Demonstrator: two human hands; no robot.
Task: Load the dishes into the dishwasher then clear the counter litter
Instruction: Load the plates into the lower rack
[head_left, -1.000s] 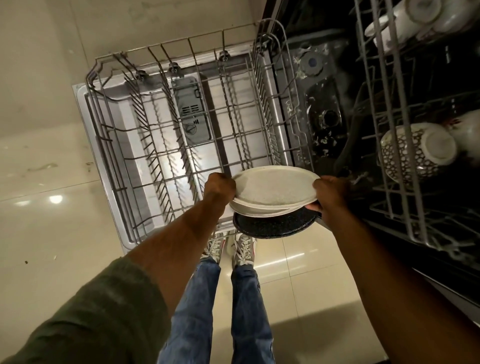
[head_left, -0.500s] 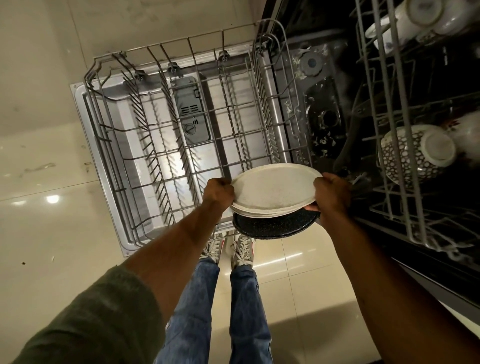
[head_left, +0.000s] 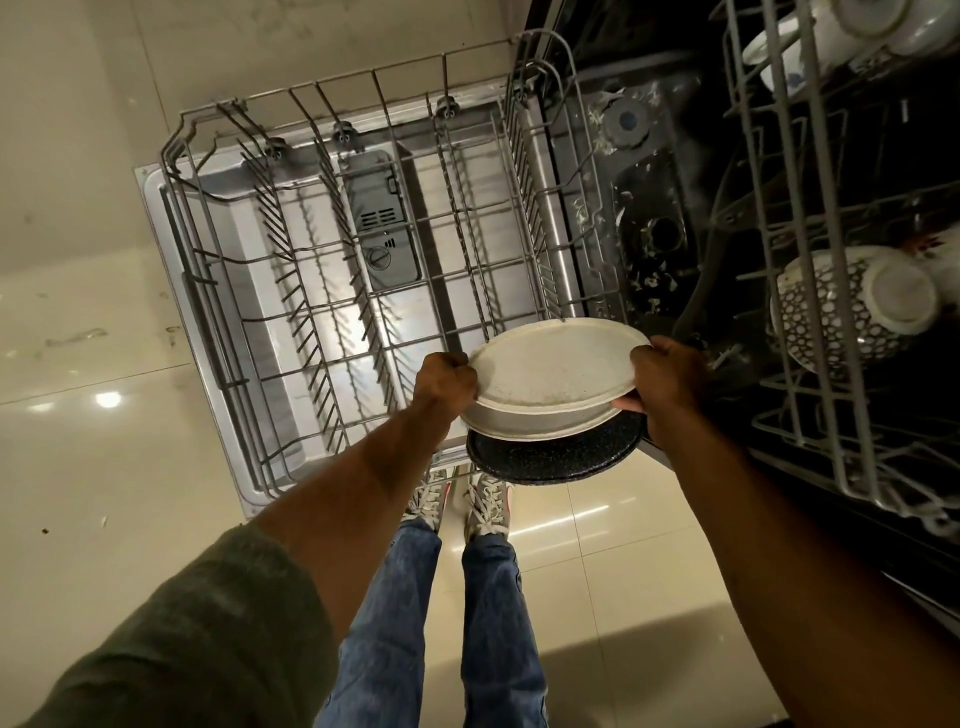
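Little has moved: left hand (head_left: 445, 378) and right hand (head_left: 665, 382) fingers still clasp the stacked plates (head_left: 556, 371) over the lower rack's (head_left: 332, 291) near edge.

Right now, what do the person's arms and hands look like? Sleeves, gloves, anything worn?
Both hands are bare: no gloves, rings or watch visible on the left hand or the right hand. The left arm wears a dark olive-green sleeve pushed up past the elbow, forearm bare. The right forearm is bare as far as the frame shows; no sleeve visible.
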